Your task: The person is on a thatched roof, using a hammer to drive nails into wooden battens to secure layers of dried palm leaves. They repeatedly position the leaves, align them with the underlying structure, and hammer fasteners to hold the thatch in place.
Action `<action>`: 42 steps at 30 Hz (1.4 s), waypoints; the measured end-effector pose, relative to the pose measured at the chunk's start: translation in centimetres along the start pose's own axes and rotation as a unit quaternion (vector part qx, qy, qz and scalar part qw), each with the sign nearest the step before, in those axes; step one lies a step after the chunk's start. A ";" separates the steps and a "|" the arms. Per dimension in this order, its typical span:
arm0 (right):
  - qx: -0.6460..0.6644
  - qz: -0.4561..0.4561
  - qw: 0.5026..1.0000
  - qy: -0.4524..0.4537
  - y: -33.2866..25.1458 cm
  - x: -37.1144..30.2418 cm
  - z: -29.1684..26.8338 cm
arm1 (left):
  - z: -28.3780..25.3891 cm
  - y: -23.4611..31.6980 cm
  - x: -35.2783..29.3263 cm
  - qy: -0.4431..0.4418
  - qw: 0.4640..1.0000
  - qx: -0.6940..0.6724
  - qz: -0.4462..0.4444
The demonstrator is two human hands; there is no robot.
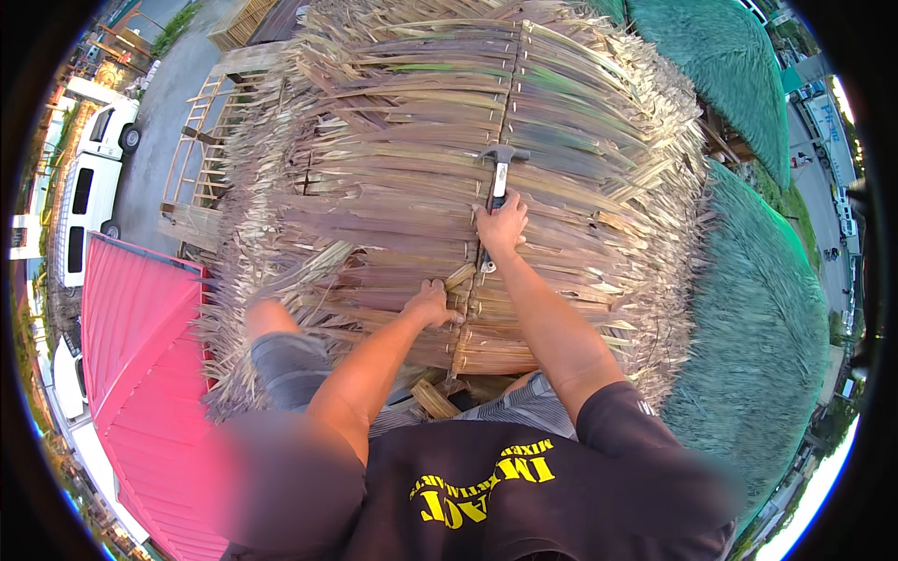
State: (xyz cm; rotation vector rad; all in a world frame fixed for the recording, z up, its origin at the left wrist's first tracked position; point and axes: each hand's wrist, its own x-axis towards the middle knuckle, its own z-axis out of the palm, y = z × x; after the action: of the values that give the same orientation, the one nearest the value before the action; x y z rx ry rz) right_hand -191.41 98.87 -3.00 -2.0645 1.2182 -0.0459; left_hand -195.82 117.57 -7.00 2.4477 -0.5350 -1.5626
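Observation:
My right hand (502, 222) is closed around the handle of a claw hammer (500, 174). The hammer lies along a seam strip (512, 98) on the thatch, its metal head toward the far side. Lower and to the left, my left hand (430, 305) is on the thatch with its fingers curled and thumb reaching to the seam. A short folded piece of dried leaf (460, 276) is beside its fingers. Whatever sits under those fingers is hidden. Brown and partly green palm leaves (393, 192) form the roof surface under both hands.
Ragged thatch edges (245, 201) drop away at both sides. A red metal roof (140, 374) stands at the left, green thatched roofs (748, 346) at the right. A wooden block (434, 399) is by my legs. White vehicles (89, 201) are on the ground below.

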 end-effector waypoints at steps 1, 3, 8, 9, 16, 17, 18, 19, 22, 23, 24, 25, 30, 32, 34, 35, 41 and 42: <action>0.000 -0.001 1.000 -0.005 -0.1 0.1 -0.2 | -0.1 0.0 -0.2 0.008 1.000 -0.006 0.006; -0.007 0.004 1.000 -0.005 -0.6 0.2 -0.6 | -0.2 0.1 -0.6 0.018 1.000 -0.012 0.014; -0.082 -0.059 0.992 0.076 -2.5 -2.0 -0.3 | -0.3 0.0 -1.2 0.029 0.999 -0.008 0.013; -0.124 -0.176 0.974 0.070 -2.7 -3.0 0.3 | -0.2 0.0 -1.2 0.018 1.000 -0.021 0.008; -0.335 -0.631 0.609 -0.344 -4.0 -9.8 11.3 | 1.4 -1.3 -1.1 0.062 0.994 -0.038 0.081; -0.388 -0.645 0.560 -0.347 -4.5 -10.1 13.1 | 1.7 -1.7 -1.1 0.089 0.988 -0.093 0.091; -0.379 -0.663 0.551 -0.335 -5.1 -10.5 14.9 | 2.1 -2.1 -1.1 0.080 0.983 -0.143 0.081; -0.399 -0.666 0.535 -0.335 -5.8 -11.1 16.6 | 2.5 -2.5 -1.1 0.095 0.971 -0.202 0.091; -0.467 -0.639 0.522 -0.319 -7.4 -13.7 21.2 | 4.0 -3.5 -1.2 0.172 0.935 -0.261 0.167; -0.453 -0.639 0.538 -0.312 -7.4 -14.6 22.4 | 4.5 -3.7 -1.2 0.242 0.907 -0.276 0.204; -0.479 -0.624 0.531 -0.314 -7.0 -15.3 23.1 | 5.0 -3.9 -1.1 0.218 0.916 -0.265 0.206; -0.467 -0.624 0.541 -0.315 -6.6 -15.6 23.6 | 5.4 -4.3 -1.0 0.192 0.925 -0.252 0.209; -0.450 -0.578 0.579 -0.357 -4.4 -16.0 25.1 | 4.7 -11.9 -0.5 0.039 0.847 -0.372 0.378; -0.450 -0.574 0.590 -0.346 -4.4 -15.7 25.5 | 3.0 -20.1 -1.0 -0.109 0.867 -0.361 0.325; -0.464 -0.554 0.580 -0.376 -4.5 -15.5 25.8 | 1.2 -27.3 -1.8 -0.083 0.899 -0.318 0.290; -0.458 -0.561 0.583 -0.368 -4.6 -15.5 26.0 | 0.1 -30.4 -1.9 -0.067 0.914 -0.330 0.225; -0.461 -0.566 0.571 -0.376 -4.2 -15.1 26.6 | -6.4 -42.5 -2.3 0.030 0.967 -0.238 0.084; -0.462 -0.561 0.574 -0.377 -4.1 -15.0 26.7 | -7.4 -44.0 -2.7 0.028 0.970 -0.231 0.067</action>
State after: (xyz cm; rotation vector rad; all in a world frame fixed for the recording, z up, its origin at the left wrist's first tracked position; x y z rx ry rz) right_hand -186.67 126.79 -15.42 -2.8188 -0.9596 0.9601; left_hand -181.46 158.73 -16.80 2.0515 -0.2795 -1.3747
